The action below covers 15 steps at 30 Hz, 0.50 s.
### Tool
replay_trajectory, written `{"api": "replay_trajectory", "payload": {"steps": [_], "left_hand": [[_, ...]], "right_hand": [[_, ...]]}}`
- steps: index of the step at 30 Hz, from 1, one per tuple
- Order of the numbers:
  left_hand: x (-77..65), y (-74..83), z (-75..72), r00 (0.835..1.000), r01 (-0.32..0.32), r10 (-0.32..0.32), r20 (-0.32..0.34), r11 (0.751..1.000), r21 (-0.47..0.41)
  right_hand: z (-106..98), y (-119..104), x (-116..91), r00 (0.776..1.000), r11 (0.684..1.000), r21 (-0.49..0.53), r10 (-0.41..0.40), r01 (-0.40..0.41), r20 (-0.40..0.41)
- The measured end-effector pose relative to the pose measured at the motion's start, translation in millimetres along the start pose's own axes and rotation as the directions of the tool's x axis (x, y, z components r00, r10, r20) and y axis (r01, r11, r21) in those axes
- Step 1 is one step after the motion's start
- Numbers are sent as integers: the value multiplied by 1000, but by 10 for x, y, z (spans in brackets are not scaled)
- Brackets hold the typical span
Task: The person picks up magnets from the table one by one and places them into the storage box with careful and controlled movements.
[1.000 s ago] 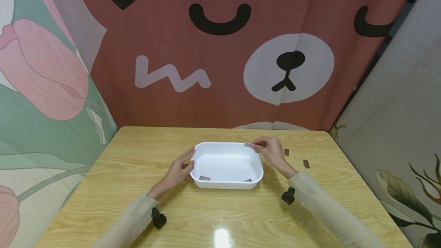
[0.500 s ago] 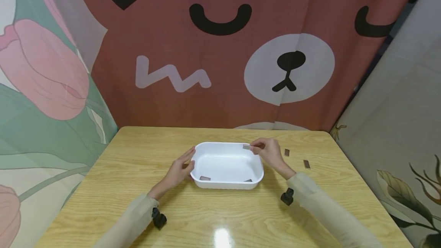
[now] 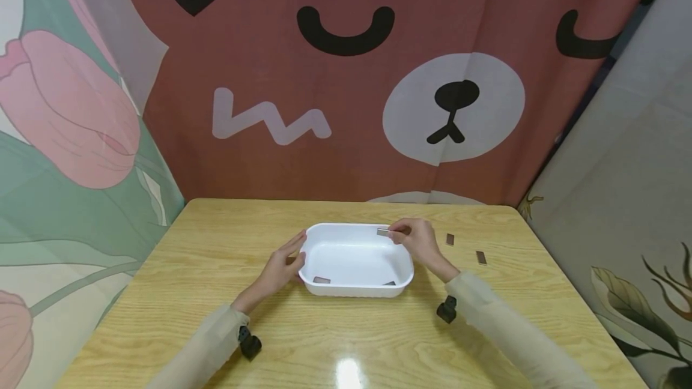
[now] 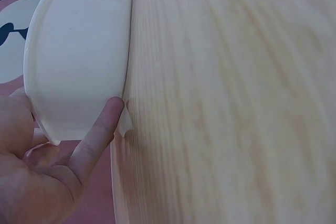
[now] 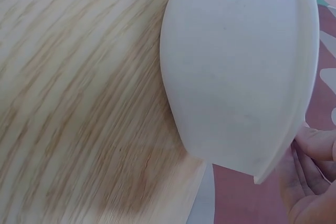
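A white rectangular dish (image 3: 354, 260) stands on the table. My left hand (image 3: 278, 268) grips its left end, thumb at the rim; in the left wrist view a finger (image 4: 97, 137) lies against the outer wall. My right hand (image 3: 421, 240) pinches a small flat rectangular piece (image 3: 383, 232) over the back right part of the dish. In the right wrist view the dish wall hides that piece, and part of the right hand (image 5: 312, 177) shows beyond the rim. Inside the dish, two similar pieces lie at the near left (image 3: 321, 280) and near right (image 3: 390, 283).
Two more small brown rectangular pieces lie right of the dish, one (image 3: 450, 239) near the right hand and one (image 3: 481, 257) farther right. The wooden table (image 3: 324, 335) meets a patterned curtain (image 3: 351, 167) at its back edge. Each wrist wears a small black camera.
My right hand has shifted slightly left and down with the small rectangular piece, farther in over the dish. The left hand and the dish have stayed put.
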<state>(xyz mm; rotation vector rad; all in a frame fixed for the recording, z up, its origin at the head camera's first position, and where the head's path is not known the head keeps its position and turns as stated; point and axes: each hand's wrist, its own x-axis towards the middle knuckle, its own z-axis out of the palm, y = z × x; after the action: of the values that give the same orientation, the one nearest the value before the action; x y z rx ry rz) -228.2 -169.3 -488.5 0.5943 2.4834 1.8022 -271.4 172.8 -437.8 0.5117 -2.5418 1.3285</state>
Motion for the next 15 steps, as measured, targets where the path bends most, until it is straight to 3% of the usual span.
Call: {"api": "replay_trajectory", "payload": {"steps": [15], "left_hand": [[4,-18,14,1000,-29,29,-7,999,-13]], "right_hand": [[121,-39,-2,1000,1000,13,12,-12,-10]]}}
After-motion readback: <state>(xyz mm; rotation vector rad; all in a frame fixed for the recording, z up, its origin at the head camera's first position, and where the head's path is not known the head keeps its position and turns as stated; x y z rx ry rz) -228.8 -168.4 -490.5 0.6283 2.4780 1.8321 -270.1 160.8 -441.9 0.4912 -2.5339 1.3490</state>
